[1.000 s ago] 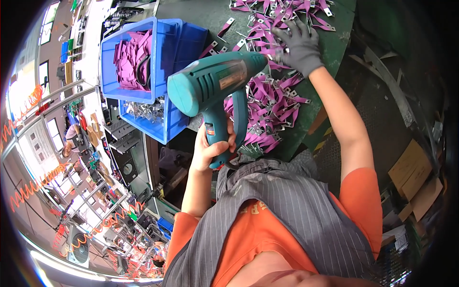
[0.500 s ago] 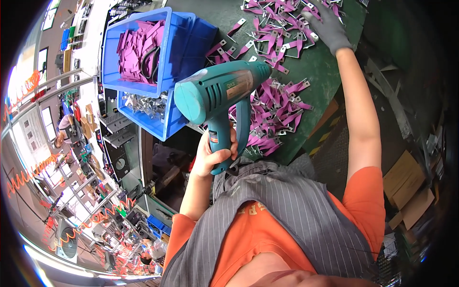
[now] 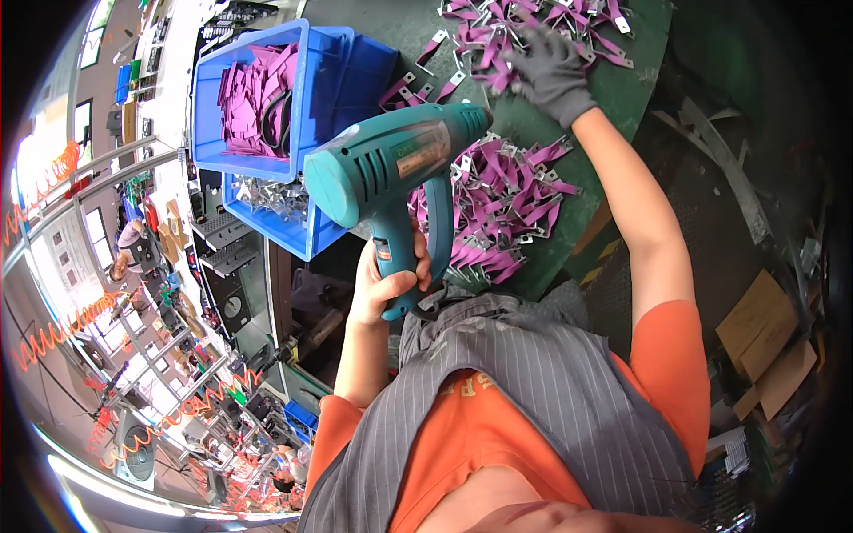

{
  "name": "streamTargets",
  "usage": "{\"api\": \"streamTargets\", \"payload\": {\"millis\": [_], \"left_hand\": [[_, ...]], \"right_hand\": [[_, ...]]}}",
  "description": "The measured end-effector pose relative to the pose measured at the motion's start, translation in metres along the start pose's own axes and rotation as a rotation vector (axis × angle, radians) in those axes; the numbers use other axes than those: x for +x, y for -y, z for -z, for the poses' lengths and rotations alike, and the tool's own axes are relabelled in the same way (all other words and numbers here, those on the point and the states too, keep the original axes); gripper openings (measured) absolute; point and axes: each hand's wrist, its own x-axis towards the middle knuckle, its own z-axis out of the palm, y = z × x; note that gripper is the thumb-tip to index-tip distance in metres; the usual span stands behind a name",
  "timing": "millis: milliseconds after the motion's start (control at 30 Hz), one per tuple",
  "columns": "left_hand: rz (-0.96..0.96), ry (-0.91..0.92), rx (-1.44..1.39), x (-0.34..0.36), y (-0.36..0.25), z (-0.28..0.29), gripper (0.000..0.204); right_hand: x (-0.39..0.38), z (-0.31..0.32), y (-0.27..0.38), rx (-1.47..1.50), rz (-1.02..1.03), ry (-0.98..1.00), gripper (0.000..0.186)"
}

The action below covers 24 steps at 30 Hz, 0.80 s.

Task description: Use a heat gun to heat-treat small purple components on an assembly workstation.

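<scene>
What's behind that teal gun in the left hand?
Beyond the teal gun, purple strips lie heaped on a green table. What its body and handle cover directly behind them cannot be seen.

An orange short-sleeved shirt [image 3: 484, 435] with pale yellow lettering [image 3: 480, 381] at the chest shows under a sleeveless, V-necked grey overgarment [image 3: 577, 409] with thin pale pinstripes. A plain dark grey glove [image 3: 569, 96] covers the right hand [image 3: 553, 75] to the wrist; the left hand [image 3: 382, 282] is bare.
</scene>
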Motion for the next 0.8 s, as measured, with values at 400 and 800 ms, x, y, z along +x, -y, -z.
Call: {"api": "streamTargets", "payload": {"millis": [400,800], "left_hand": [[-0.004,0.0,-0.043,-0.001,0.003,0.004,0.06],[-0.001,0.013,-0.022,0.0,0.006,-0.005,0.059]], "right_hand": [[-0.089,0.054,0.009,0.155,0.092,0.391,0.04],[-0.055,0.028,-0.006,0.18,-0.456,0.078,0.051]]}}
